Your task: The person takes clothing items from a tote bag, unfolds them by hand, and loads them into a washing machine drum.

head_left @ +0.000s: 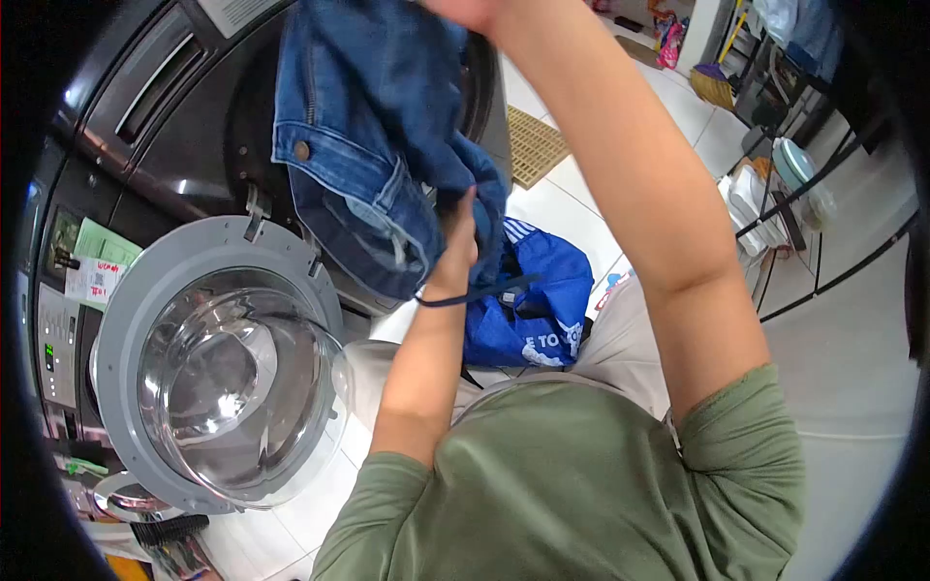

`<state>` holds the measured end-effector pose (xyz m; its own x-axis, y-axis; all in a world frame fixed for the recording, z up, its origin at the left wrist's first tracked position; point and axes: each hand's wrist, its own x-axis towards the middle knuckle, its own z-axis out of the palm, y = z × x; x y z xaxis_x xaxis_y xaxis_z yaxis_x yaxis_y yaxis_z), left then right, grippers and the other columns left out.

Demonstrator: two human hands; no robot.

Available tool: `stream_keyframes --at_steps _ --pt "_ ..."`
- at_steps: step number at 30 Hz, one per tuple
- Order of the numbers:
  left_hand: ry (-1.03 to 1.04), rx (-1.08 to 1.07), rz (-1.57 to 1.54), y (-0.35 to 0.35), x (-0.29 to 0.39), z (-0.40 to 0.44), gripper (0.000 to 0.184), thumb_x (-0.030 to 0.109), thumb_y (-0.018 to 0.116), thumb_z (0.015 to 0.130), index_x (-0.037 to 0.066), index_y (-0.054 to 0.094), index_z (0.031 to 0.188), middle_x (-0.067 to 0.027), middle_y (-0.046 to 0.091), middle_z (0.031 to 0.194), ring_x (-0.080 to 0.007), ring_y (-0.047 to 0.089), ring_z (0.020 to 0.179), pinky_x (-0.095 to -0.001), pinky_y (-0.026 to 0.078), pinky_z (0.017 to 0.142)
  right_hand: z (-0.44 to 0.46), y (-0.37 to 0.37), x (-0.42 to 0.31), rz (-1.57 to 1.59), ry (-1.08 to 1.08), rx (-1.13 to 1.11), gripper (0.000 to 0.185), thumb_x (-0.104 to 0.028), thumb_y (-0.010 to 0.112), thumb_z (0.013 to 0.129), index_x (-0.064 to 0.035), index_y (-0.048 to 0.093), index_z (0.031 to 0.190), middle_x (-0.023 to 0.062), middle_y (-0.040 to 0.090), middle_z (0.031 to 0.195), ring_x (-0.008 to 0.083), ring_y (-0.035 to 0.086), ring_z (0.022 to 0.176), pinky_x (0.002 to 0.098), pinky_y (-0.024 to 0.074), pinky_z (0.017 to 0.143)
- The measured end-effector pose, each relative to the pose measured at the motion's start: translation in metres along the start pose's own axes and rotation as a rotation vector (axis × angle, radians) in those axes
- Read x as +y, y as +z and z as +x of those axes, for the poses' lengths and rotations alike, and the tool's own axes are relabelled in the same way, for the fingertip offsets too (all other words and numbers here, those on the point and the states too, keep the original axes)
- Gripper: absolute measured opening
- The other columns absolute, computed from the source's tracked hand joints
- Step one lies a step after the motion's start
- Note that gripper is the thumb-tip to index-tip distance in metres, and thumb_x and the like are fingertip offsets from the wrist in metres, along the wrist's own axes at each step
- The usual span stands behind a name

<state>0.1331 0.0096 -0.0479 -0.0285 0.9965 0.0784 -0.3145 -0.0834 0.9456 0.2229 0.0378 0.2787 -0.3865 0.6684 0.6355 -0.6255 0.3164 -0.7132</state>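
Blue denim jeans (373, 107) hang in front of the dark washing machine, waistband and metal button low. At the top edge of the view, my right hand (463, 12) is closed on the upper part of the jeans, its fingers partly out of frame. My left hand (459, 242) is at the waist opening, holding the denim, with most of its fingers hidden by the cloth. A thin dark cord (475, 293) crosses near my left wrist. The machine's round glass door (228, 373) stands open at the left.
A blue bag (542, 290) with white print lies on the white tiled floor beyond my lap. A beige slatted mat (535, 147) is behind it. Stuck on the machine front are paper labels (97, 276). A broom (714, 87) and a wire rack (819, 208) stand at the right.
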Motion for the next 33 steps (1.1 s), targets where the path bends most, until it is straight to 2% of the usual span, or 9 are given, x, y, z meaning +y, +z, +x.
stream_keyframes --at_steps 3,6,9,13,17,21,24,26,33 --pt "0.105 -0.211 -0.3 -0.027 0.019 0.028 0.062 0.028 0.066 0.09 -0.002 0.042 0.139 -0.0123 0.049 0.14 -0.0258 0.046 0.128 -0.0372 0.033 0.112 -0.047 -0.052 0.027 -0.659 -0.053 0.075 0.053 -0.037 0.079 0.077 -0.0017 0.065 0.115 0.0117 0.069 0.096 0.0218 0.068 0.079 0.0306 0.0542 0.074" --pt "0.462 -0.264 0.183 -0.025 0.072 0.002 0.049 0.027 0.057 0.095 0.003 0.047 0.137 -0.011 0.053 0.136 -0.0261 0.05 0.125 -0.0375 0.037 0.11 -0.135 -0.093 0.094 -1.511 -0.159 -0.396 0.105 -0.045 0.09 0.057 -0.0007 0.042 0.139 0.0298 0.034 0.145 0.04 0.032 0.139 0.0436 0.0332 0.111" --pt "0.012 -0.247 -0.688 -0.042 0.067 -0.026 0.045 0.016 0.06 0.092 0.006 0.049 0.134 -0.0074 0.054 0.132 -0.0201 0.055 0.118 -0.0328 0.046 0.1 -0.201 -0.058 0.17 -1.181 0.257 0.165 0.095 -0.02 0.084 0.061 -0.0018 0.036 0.141 0.0279 0.038 0.143 0.0424 0.04 0.133 0.0423 0.0385 0.108" --pt "-0.267 -0.342 0.616 -0.114 0.036 -0.036 0.035 0.017 0.064 0.091 0.002 0.06 0.122 -0.0068 0.066 0.104 -0.0154 0.061 0.095 -0.0284 0.05 0.084 -0.198 -0.088 0.208 -0.947 0.605 0.351 0.064 0.002 0.067 0.068 0.0016 0.053 0.131 0.0184 0.066 0.113 0.0268 0.063 0.106 0.0324 0.0484 0.091" --pt "-0.373 -0.137 0.569 -0.155 0.011 -0.056 0.032 0.023 0.064 0.093 0.003 0.064 0.118 -0.0068 0.068 0.094 -0.013 0.062 0.085 -0.029 0.05 0.079 -0.13 -0.115 0.237 -0.472 0.746 0.529 0.057 0.007 0.06 0.072 -0.0013 0.056 0.128 0.0132 0.067 0.109 0.0244 0.066 0.096 0.0363 0.0548 0.082" --pt "-0.087 0.178 0.374 -0.156 0.015 -0.044 0.027 0.017 0.058 0.098 -0.002 0.062 0.117 -0.0076 0.068 0.097 -0.0137 0.064 0.092 -0.0265 0.049 0.085 -0.001 -0.147 0.306 0.155 0.233 0.889 0.052 -0.002 0.052 0.087 -0.0002 0.04 0.138 0.0204 0.052 0.129 0.0339 0.06 0.109 0.0476 0.0551 0.088" --pt "0.004 0.349 0.213 -0.152 0.02 -0.042 0.02 0.013 0.054 0.1 -0.002 0.065 0.109 -0.0055 0.066 0.085 -0.01 0.061 0.08 -0.023 0.049 0.075 0.11 -0.175 0.381 -0.571 0.48 0.858 0.061 -0.028 0.056 0.092 -0.0042 0.038 0.145 0.0143 0.038 0.149 0.0321 0.046 0.129 0.0524 0.0403 0.106" --pt "0.017 0.449 0.251 -0.148 0.03 -0.04 0.02 0.012 0.054 0.1 -0.003 0.065 0.108 -0.0058 0.066 0.083 -0.0097 0.061 0.077 -0.0233 0.049 0.073 0.157 -0.088 0.389 -1.922 0.814 0.104 0.049 -0.032 0.055 0.095 -0.0093 0.05 0.138 0.0134 0.046 0.142 0.0297 0.048 0.127 0.0496 0.0381 0.105" --pt "-0.017 0.505 0.339 -0.157 0.031 -0.034 0.019 0.012 0.055 0.099 -0.002 0.065 0.107 -0.0069 0.067 0.086 -0.0113 0.062 0.079 -0.0247 0.049 0.076 0.167 -0.041 0.517 -1.472 0.44 -0.411 0.045 -0.033 0.059 0.094 -0.0099 0.055 0.132 0.0119 0.057 0.127 0.0263 0.057 0.111 0.045 0.0448 0.095"
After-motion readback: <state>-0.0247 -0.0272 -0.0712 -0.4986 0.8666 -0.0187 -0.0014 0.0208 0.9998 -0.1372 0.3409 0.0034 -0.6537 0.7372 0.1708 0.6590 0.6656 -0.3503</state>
